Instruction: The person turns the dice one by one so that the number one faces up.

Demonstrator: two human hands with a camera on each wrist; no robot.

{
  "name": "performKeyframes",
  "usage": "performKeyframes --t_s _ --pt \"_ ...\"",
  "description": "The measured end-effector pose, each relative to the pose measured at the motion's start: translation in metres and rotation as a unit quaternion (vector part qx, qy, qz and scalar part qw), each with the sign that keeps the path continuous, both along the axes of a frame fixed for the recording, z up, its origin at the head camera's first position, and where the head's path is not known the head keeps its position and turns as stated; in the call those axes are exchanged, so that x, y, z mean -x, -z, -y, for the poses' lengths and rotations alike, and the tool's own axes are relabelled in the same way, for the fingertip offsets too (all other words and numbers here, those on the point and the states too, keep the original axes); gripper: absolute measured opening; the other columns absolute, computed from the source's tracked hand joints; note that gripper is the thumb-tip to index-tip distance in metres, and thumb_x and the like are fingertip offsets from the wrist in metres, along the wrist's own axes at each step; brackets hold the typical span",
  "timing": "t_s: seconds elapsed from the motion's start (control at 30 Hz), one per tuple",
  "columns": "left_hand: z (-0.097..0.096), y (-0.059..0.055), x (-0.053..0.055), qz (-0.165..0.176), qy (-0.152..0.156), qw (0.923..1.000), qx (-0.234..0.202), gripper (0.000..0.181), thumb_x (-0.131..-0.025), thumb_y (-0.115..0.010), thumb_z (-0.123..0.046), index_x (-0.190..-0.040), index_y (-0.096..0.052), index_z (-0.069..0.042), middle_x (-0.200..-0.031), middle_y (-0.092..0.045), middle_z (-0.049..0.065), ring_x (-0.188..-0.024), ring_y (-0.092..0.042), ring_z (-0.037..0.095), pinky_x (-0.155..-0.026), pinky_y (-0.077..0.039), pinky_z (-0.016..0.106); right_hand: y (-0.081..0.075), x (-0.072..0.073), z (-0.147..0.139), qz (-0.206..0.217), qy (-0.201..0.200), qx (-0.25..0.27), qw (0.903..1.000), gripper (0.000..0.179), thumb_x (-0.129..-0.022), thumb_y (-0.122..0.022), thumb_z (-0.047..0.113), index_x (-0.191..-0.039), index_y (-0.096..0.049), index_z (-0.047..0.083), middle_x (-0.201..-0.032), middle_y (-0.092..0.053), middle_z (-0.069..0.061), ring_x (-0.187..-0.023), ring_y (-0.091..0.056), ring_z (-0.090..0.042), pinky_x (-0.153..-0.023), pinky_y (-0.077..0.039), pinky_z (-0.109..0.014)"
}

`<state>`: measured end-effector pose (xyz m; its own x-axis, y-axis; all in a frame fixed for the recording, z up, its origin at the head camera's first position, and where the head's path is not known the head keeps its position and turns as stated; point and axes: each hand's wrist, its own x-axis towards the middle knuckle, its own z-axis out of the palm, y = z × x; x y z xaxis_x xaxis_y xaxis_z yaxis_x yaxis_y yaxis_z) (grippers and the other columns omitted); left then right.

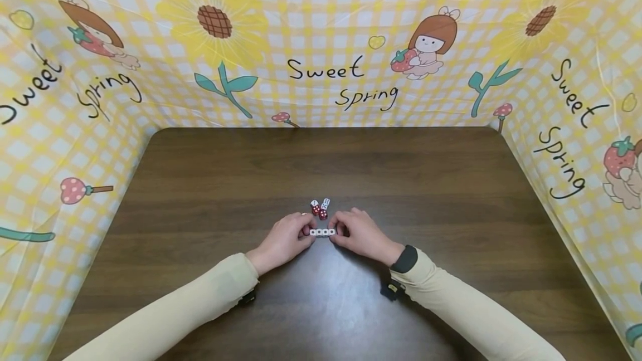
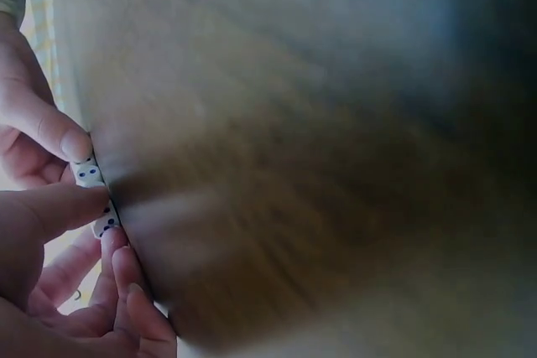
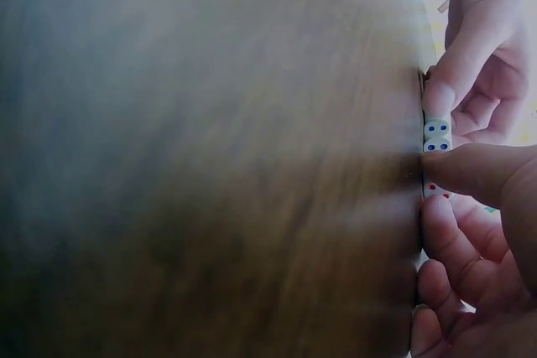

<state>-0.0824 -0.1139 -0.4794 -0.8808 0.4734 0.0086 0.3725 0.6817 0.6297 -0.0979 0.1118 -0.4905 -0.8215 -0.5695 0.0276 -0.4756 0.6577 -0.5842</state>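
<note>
Both forearms (image 1: 180,305) slanted inward, left hand (image 1: 286,241) and right hand (image 1: 365,237) squared up face to face, each grip pinching one end of the white dice row (image 1: 322,233) on the bench (image 1: 241,177), just this side of the loose dice (image 1: 324,206)

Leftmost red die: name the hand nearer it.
Left hand, close at lower left of the leftmost red die in the head view; the right hand lies farther, at lower right.
</note>
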Motion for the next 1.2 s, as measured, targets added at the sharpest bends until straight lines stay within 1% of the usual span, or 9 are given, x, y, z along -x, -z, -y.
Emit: performKeyframes --t_s 0.33,0.5,0.63,0.8,0.87,0.97,1.07,1.13,1.2 --pt "-0.004 -0.001 -0.003 -0.036 0.009 0.9993 0.011 0.014 -0.088 -0.077 -0.005 -0.092 -0.065 -0.012 -0.079 -0.056 -0.002 -0.074 -0.047 0.014 -0.069 -0.039 0.032 -0.002 -0.001 0.000 -0.010 -0.001 0.005 0.9999 0.014 -0.088 -0.081 0.014 -0.096 -0.069 0.015 -0.073 -0.059 0.013 -0.073 -0.045 -0.009 -0.077 -0.037 -0.033" --pt "-0.003 0.001 -0.003 -0.040 0.008 0.9991 0.012 0.015 -0.088 -0.077 -0.004 -0.091 -0.065 -0.012 -0.079 -0.055 -0.002 -0.075 -0.047 0.015 -0.069 -0.040 0.032 -0.001 -0.001 0.000 -0.015 -0.001 0.006 0.9999 0.014 -0.088 -0.081 0.014 -0.096 -0.069 0.015 -0.072 -0.059 0.014 -0.074 -0.046 -0.009 -0.077 -0.037 -0.033" --pt "0.000 -0.001 0.000 -0.021 0.021 0.9995 0.009 0.016 -0.089 -0.078 -0.007 -0.098 -0.065 -0.010 -0.083 -0.058 -0.001 -0.076 -0.050 0.014 -0.070 -0.042 0.031 -0.002 -0.001 0.000 -0.005 -0.001 0.002 1.0000 0.019 -0.088 -0.081 0.016 -0.102 -0.069 0.013 -0.073 -0.059 0.014 -0.076 -0.047 -0.010 -0.081 -0.039 -0.035" --pt "0.012 -0.011 0.009 0.045 0.039 0.9978 -0.029 0.024 -0.089 -0.081 -0.008 -0.107 -0.066 -0.005 -0.086 -0.065 0.000 -0.077 -0.058 0.010 -0.071 -0.050 0.027 -0.007 -0.001 -0.004 0.027 -0.007 0.003 0.9996 0.030 -0.089 -0.082 0.018 -0.112 -0.066 0.009 -0.076 -0.060 0.015 -0.079 -0.048 -0.010 -0.083 -0.039 -0.035" --pt "0.018 -0.015 0.012 0.060 0.027 0.9971 -0.036 0.021 -0.090 -0.081 -0.007 -0.106 -0.067 -0.004 -0.084 -0.066 0.000 -0.076 -0.060 0.009 -0.071 -0.052 0.026 -0.009 0.000 -0.005 0.038 -0.015 0.002 0.9992 0.031 -0.089 -0.082 0.018 -0.114 -0.066 0.009 -0.077 -0.061 0.015 -0.079 -0.048 -0.010 -0.083 -0.039 -0.034" --pt "0.025 -0.018 0.018 0.043 -0.003 0.9988 -0.023 0.015 -0.091 -0.078 -0.006 -0.101 -0.068 -0.005 -0.082 -0.066 0.000 -0.075 -0.060 0.011 -0.070 -0.052 0.028 -0.013 0.002 -0.006 0.054 -0.020 -0.005 0.9983 0.029 -0.091 -0.081 0.018 -0.114 -0.066 0.009 -0.078 -0.062 0.015 -0.078 -0.048 -0.009 -0.080 -0.038 -0.031" --pt "0.027 -0.017 0.024 0.014 -0.035 0.9993 -0.006 0.012 -0.092 -0.077 -0.007 -0.100 -0.067 -0.005 -0.084 -0.064 0.002 -0.077 -0.060 0.014 -0.072 -0.052 0.033 -0.017 0.002 -0.006 0.069 -0.020 -0.013 0.9974 0.028 -0.092 -0.081 0.019 -0.114 -0.066 0.009 -0.078 -0.062 0.015 -0.078 -0.047 -0.009 -0.080 -0.037 -0.030" --pt "0.027 -0.014 0.027 0.012 -0.048 0.9988 -0.002 0.013 -0.093 -0.077 -0.009 -0.102 -0.068 -0.006 -0.087 -0.063 0.003 -0.079 -0.060 0.017 -0.074 -0.051 0.035 -0.018 0.003 -0.005 0.072 -0.022 -0.017 0.9970 0.028 -0.092 -0.080 0.019 -0.114 -0.066 0.008 -0.078 -0.061 0.015 -0.078 -0.047 -0.009 -0.080 -0.038 -0.031" --pt "0.026 -0.012 0.029 0.019 -0.050 0.9985 0.000 0.014 -0.094 -0.076 -0.010 -0.105 -0.069 -0.006 -0.088 -0.063 0.004 -0.081 -0.059 0.018 -0.075 -0.050 0.036 -0.019 0.003 -0.004 0.076 -0.024 -0.018 0.9966 0.028 -0.092 -0.080 0.019 -0.115 -0.066 0.008 -0.077 -0.061 0.015 -0.078 -0.047 -0.010 -0.081 -0.037 -0.031"
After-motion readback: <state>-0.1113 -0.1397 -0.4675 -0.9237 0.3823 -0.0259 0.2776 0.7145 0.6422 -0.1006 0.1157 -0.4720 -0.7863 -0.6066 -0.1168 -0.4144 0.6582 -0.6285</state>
